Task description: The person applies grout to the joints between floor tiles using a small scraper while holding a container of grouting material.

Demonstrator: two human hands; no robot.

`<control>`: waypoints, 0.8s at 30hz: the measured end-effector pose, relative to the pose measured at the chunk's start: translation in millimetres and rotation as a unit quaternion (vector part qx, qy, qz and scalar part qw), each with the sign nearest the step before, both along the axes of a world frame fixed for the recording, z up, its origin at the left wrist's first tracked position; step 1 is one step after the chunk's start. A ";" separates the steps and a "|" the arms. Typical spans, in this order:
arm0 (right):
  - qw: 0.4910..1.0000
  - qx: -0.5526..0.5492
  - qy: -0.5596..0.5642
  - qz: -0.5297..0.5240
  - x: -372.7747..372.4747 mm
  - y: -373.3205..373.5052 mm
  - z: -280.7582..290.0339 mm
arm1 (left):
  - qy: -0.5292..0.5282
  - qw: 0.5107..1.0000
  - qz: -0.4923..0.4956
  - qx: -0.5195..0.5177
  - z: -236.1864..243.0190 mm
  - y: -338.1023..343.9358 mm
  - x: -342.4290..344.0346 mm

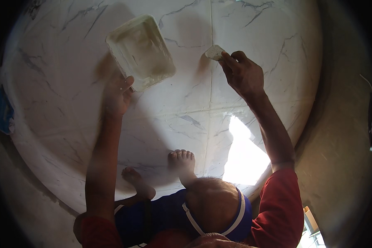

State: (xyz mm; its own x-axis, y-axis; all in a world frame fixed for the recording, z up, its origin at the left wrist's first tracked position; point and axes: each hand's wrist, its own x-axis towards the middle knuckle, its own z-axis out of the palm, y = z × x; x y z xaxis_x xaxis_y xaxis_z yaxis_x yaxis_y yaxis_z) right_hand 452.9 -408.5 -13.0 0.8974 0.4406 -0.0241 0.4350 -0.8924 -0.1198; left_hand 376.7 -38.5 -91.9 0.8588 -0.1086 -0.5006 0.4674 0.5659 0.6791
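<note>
My left hand point(119, 94) grips the near corner of a shallow rectangular plastic tub point(168, 68), thumb over the rim. The tub is off-white and tilted, with whitish smears and a wet-looking residue inside. To its right, my right hand point(244, 74) pinches a small pale grey, rough-faced piece point(214, 52) between thumb and fingers. It looks like a bit of sponge or a small block; I cannot tell which. This piece is held close to a joint line between the tiles, with its shadow beside it. Whether it touches the floor is unclear.
White floor tiles point(186, 120) with grey veins meet at thin joint lines. My bare feet point(182, 163) rest on them near the bottom. A bright sunlit patch point(246, 157) lies at the lower right. A blue object point(3, 109) is at the far left edge.
</note>
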 end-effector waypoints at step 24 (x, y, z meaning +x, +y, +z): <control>0.999 0.023 -0.009 0.023 -79.3 -59.2 -21.2 | -0.030 0.999 0.031 -0.027 -4.1 -2.3 -1.5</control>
